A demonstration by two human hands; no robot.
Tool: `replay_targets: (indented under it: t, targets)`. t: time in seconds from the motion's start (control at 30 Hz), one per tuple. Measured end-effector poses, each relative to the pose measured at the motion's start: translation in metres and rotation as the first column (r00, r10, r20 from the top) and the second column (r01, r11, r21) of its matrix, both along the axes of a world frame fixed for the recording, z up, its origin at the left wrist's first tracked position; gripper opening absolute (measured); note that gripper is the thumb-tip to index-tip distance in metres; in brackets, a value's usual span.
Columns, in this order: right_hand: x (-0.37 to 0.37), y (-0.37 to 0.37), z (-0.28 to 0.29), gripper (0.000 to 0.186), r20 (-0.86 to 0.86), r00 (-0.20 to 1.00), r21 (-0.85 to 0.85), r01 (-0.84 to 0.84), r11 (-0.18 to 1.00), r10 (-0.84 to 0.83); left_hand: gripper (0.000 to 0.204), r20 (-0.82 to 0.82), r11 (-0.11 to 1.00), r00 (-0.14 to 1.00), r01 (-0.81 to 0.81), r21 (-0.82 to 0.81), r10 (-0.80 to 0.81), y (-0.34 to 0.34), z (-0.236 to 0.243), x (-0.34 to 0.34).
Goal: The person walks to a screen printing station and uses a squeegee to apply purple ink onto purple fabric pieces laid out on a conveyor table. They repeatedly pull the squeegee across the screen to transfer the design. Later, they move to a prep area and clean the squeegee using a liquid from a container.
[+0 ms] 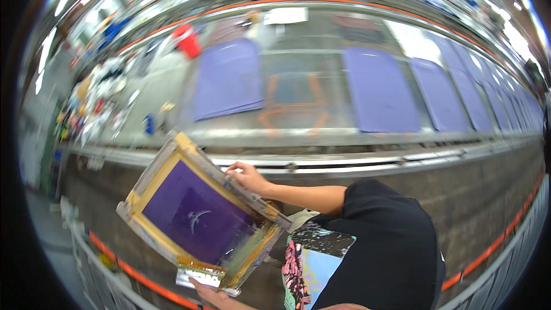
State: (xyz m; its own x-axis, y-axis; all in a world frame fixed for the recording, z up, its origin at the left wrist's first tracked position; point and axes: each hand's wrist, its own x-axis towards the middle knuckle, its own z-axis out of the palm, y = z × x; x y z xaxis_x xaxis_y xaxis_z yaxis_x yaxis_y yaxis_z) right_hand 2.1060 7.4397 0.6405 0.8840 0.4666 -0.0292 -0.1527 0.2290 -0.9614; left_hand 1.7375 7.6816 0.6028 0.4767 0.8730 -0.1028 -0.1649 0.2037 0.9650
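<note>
A screen-printing frame (150, 170) with a worn, taped wooden rim is held tilted in front of my body. Dark purple ink covers much of its mesh (195, 212), with a pale curved mark near the middle. My right hand (248, 178) is closed on the frame's upper right side, the arm stretched out from a black sleeve. At the lower corner my left hand (210, 294) is closed on a squeegee (200, 274) with a silvery holder and amber edge, which lies against the frame. The left fingers under it are partly hidden.
A long printing table (298, 120) runs across beyond a metal rail (367, 167). On it lie purple fabric panels (381, 92), another purple panel (229, 77) and a red bucket (187, 41). Clutter (97, 100) fills the far left. An orange-edged rail (143, 287) runs behind the frame.
</note>
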Motion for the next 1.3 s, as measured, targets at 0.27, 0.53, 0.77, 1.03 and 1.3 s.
replay_targets:
  t: [0.27, 0.53, 0.77, 1.03, 1.3]
  targets:
    - [0.035, 0.262, -0.105, 0.03, 0.133, 0.967, -0.191, -0.192, 0.963, 0.22, 0.081, -0.297, 0.912, 0.888, -0.396, -0.109, 0.35, 0.123, -0.116, -0.012]
    - [0.046, 0.542, -0.172, 0.032, 0.137, 0.786, -0.231, -0.566, 0.791, 0.602, 0.077, -0.035, 0.739, 0.778, -0.608, -0.289, 0.627, 0.24, -0.232, -0.002]
    - [0.036, 0.808, -0.2, 0.036, 0.213, 0.694, -0.307, -0.621, 0.721, 0.688, 0.08, -0.107, 0.668, 0.74, -0.652, -0.36, 0.664, 0.462, -0.25, 0.01]
    - [0.058, 1.029, -0.199, 0.04, 0.183, 0.732, -0.41, -0.55, 0.727, 0.657, 0.066, -0.079, 0.786, 0.84, -0.532, -0.314, 0.537, 0.763, -0.242, 0.012]
    - [0.125, 1.222, -0.246, 0.05, 0.143, 0.842, -0.37, -0.442, 0.817, 0.52, 0.075, -0.184, 0.862, 0.932, -0.36, -0.358, 0.313, 1.048, -0.292, 0.08]
